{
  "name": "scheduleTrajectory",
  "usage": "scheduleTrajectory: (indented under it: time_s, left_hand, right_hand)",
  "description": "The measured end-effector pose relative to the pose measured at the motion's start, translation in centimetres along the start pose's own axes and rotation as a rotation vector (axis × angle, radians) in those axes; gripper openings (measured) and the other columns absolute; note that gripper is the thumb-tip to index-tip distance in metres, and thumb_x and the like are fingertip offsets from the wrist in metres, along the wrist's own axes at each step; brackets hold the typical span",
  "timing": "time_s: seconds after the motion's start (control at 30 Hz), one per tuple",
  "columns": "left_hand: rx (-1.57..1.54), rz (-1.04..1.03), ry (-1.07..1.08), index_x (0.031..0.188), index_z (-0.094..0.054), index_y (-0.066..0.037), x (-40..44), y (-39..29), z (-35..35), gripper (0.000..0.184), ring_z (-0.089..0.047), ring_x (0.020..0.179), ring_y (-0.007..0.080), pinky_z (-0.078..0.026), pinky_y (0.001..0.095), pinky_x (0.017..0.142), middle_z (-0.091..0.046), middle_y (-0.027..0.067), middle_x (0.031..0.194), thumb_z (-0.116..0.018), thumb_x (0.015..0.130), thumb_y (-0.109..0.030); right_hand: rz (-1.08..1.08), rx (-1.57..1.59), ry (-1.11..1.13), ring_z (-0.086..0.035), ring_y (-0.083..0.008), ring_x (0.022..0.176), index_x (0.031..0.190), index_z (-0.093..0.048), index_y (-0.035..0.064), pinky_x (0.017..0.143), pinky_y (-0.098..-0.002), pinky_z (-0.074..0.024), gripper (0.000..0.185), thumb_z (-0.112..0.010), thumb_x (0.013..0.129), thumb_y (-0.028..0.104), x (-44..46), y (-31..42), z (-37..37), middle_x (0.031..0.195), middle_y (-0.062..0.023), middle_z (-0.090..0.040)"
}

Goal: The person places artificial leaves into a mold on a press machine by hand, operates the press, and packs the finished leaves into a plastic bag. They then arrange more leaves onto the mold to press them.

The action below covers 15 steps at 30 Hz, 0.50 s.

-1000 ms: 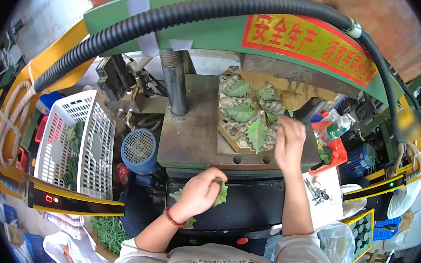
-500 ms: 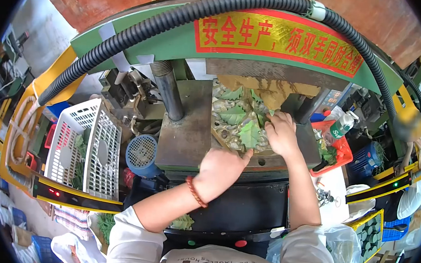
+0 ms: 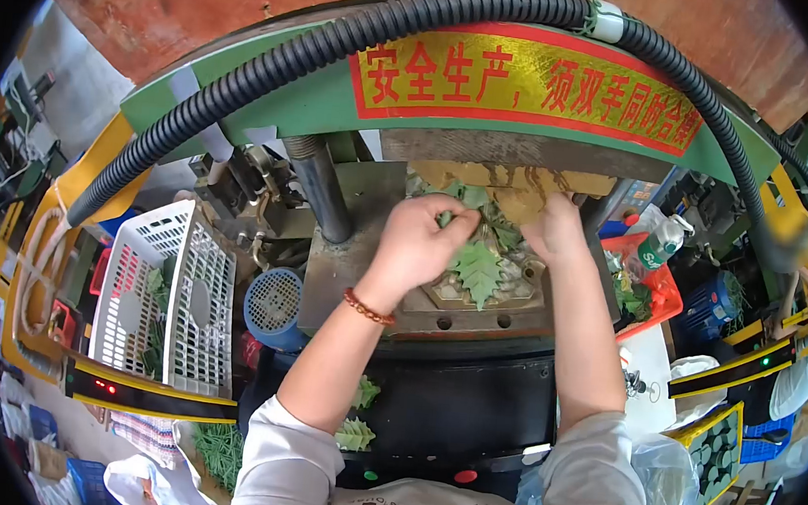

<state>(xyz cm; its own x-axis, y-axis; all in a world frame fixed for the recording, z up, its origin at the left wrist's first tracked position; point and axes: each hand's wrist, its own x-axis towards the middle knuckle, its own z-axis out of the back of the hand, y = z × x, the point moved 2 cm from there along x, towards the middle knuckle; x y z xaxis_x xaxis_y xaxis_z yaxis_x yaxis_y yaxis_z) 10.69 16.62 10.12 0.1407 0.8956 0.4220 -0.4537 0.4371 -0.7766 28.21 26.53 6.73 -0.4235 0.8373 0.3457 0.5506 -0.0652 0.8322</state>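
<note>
A green artificial leaf (image 3: 478,272) with jagged edges lies on the front of the metal mould (image 3: 522,279). My left hand (image 3: 427,238) is above the mould's left side, its thumb and fingers pinched on another green leaf (image 3: 444,219), mostly hidden by the hand. At the mould's right side is my right hand (image 3: 558,232), fingers bent inward and partly hidden; what they hold I cannot make out. Further leaf pieces (image 3: 473,196) show between the hands at the back. A brown sheet (image 3: 522,197) hangs under the upper press plate (image 3: 498,149).
A steel post (image 3: 319,189) stands left of the mould. White plastic baskets (image 3: 205,303) are at the left and a red tray (image 3: 663,297) at the right. Two loose leaves (image 3: 355,434) lie on the black surface (image 3: 459,399) in front, near green and red buttons.
My left hand has moved up and back from the mould's front edge and now pinches a leaf. My right hand has shifted slightly back and right. The front leaf lies uncovered.
</note>
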Motion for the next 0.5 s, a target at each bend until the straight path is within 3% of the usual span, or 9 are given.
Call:
scheduleTrajectory:
  time_s: [0.07,0.1,0.23,0.3,0.33,0.4,0.43,0.47,0.5]
  left_hand:
    - [0.311,0.075,0.017,0.079,-0.069,-0.001,0.3,1.3,1.0,0.022,-0.050,0.051,0.0243,-0.043,0.0310,0.052,-0.062,0.0091,0.065,-0.064,0.082,-0.022]
    - [0.315,0.081,0.014,0.079,-0.069,-0.001,0.1,1.4,1.1,0.022,-0.050,0.051,0.0243,-0.043,0.0310,0.052,-0.062,0.0091,0.065,-0.064,0.082,-0.022]
    - [0.479,0.127,-0.020,0.079,-0.068,-0.001,-1.1,1.3,0.4,0.020,-0.052,0.051,0.0254,-0.044,0.0322,0.052,-0.064,0.0100,0.067,-0.065,0.081,-0.021]
    - [0.477,0.099,-0.103,0.078,-0.067,-0.001,-2.8,-0.1,0.3,0.019,-0.055,0.053,0.0263,-0.044,0.0328,0.052,-0.065,0.0098,0.068,-0.065,0.081,-0.020]
    - [0.409,0.003,-0.171,0.078,-0.067,-0.002,-3.9,-0.8,0.4,0.015,-0.055,0.054,0.0251,-0.044,0.0316,0.053,-0.066,0.0086,0.069,-0.066,0.080,-0.016]
    - [0.251,-0.111,-0.235,0.078,-0.068,-0.003,-7.3,-2.8,1.0,0.010,-0.055,0.054,0.0228,-0.044,0.0297,0.053,-0.066,0.0064,0.069,-0.067,0.079,-0.012]
    - [0.200,-0.077,-0.201,0.077,-0.068,-0.003,-9.5,-3.8,1.6,0.009,-0.054,0.054,0.0216,-0.044,0.0288,0.054,-0.066,0.0056,0.069,-0.068,0.079,-0.012]
    - [0.147,-0.039,-0.165,0.077,-0.068,-0.003,-12.1,-4.4,2.2,0.008,-0.054,0.054,0.0205,-0.043,0.0280,0.054,-0.066,0.0048,0.070,-0.069,0.078,-0.011]
    - [0.089,-0.038,-0.122,0.078,-0.068,-0.003,-14.7,-4.7,2.6,0.009,-0.052,0.052,0.0197,-0.042,0.0278,0.052,-0.065,0.0042,0.068,-0.070,0.078,-0.012]
  right_hand:
    - [0.055,0.272,-0.071,-0.056,-0.0233,0.105,0.117,-0.054,0.0078,0.090,-0.0381,-0.0440,0.026,-0.046,0.095,0.020,1.8,-0.5,-2.7,0.117,-0.0084,-0.058]
    - [0.049,0.277,-0.067,-0.056,-0.0233,0.105,0.117,-0.054,0.0078,0.090,-0.0381,-0.0440,0.026,-0.046,0.095,0.020,2.2,-0.8,-2.9,0.117,-0.0084,-0.058]
    - [0.238,0.746,0.254,-0.056,-0.0237,0.105,0.117,-0.054,0.0082,0.089,-0.0384,-0.0443,0.027,-0.046,0.095,0.022,3.6,-1.7,-4.0,0.117,-0.0080,-0.058]
    - [0.234,0.605,0.006,-0.056,-0.0236,0.102,0.117,-0.054,0.0076,0.087,-0.0392,-0.0450,0.028,-0.045,0.095,0.023,4.2,-2.5,-1.6,0.116,-0.0080,-0.058]
    - [0.236,0.601,0.006,-0.056,-0.0236,0.102,0.117,-0.054,0.0076,0.087,-0.0392,-0.0450,0.028,-0.045,0.095,0.023,3.6,-1.9,-2.1,0.116,-0.0080,-0.058]
    - [0.143,0.189,-0.426,-0.058,-0.0199,0.093,0.111,-0.056,0.0063,0.078,-0.0335,-0.0473,0.023,-0.050,0.091,0.017,1.2,-0.7,-2.9,0.108,-0.0071,-0.060]
    - [0.036,0.145,-0.324,-0.058,-0.0155,0.074,0.099,-0.059,0.0056,0.061,-0.0257,-0.0470,0.014,-0.056,0.086,0.009,-0.8,-0.9,-0.7,0.091,-0.0095,-0.062]
    - [-0.168,-0.115,-0.129,-0.054,-0.0130,0.055,0.087,-0.060,0.0034,0.046,-0.0208,-0.0407,0.008,-0.059,0.080,0.001,-4.5,1.6,-4.1,0.073,-0.0102,-0.059]
    - [-0.155,0.140,0.021,-0.051,-0.0103,0.052,0.081,-0.061,-0.0011,0.043,-0.0193,-0.0374,0.010,-0.061,0.073,-0.007,-8.2,2.1,-6.4,0.073,-0.0133,-0.062]
